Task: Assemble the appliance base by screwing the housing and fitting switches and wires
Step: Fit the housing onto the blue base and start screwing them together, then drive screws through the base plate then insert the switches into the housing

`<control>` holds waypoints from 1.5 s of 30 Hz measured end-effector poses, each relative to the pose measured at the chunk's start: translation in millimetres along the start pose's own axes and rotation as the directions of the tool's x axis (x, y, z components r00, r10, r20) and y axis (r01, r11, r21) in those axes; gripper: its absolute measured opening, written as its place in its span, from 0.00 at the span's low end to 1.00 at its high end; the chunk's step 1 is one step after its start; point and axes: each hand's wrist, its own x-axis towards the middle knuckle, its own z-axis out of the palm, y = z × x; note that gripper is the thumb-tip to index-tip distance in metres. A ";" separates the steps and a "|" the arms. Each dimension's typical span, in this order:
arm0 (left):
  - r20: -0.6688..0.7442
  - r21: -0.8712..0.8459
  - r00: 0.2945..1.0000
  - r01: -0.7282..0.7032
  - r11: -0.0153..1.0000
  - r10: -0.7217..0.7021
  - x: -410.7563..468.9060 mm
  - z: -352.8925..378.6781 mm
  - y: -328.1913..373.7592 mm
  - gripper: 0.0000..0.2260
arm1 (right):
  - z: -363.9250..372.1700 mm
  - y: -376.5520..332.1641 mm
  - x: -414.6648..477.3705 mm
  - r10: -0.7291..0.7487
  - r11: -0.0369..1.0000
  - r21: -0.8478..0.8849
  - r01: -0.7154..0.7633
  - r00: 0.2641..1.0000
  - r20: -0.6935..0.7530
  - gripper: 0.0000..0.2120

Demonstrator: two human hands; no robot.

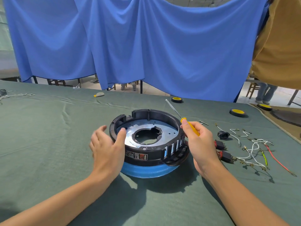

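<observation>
While the right hand [197, 141] grips the yellow handle of the screwdriver [193, 127] in curled fingers, thumb up near the top of the handle, the tool's long axis runs up and away from the person. Its tip stands high beyond the far rim of the housing [151, 156] rather than pointing down at it. The housing sits mid-table [48, 128] between the two hands, black ring uppermost on a blue part [146, 171], with the right hand just beside its right wall. The left hand [105, 144] is open and holds nothing, its fingers spread and slack and its thumb lying across the left rim. What looks like a screw head [144, 148] shows in the near rim. Loose screws [204, 122] lie just beyond the right hand (by far the nearer hand to them). As I judge it, the coming move turns on swinging the shaft over so the tip points down into the ring, with the left hand steadying the housing.
</observation>
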 end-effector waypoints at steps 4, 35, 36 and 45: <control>0.113 -0.234 0.959 0.280 0.931 -0.260 -0.2 8.5 2.1 0.16 | 1.1 1.1 -2.6 0.012 1.000 -0.016 -0.011 0.999 0.038 0.14; 0.263 0.005 0.923 0.288 0.958 -0.279 117.8 15.3 16.4 0.06 | -39.1 2.2 6.0 -0.184 0.299 -0.954 -0.031 0.979 -0.090 0.17; 0.235 0.022 0.935 0.269 0.963 -0.267 115.9 19.0 15.5 0.06 | -36.0 2.1 4.2 -0.176 0.261 -0.965 -0.028 0.981 -0.076 0.16; 0.271 -0.034 0.933 0.254 0.967 -0.236 116.9 41.1 17.8 0.10 | -34.2 4.8 1.1 -0.060 0.171 -0.985 -0.016 0.998 -0.027 0.10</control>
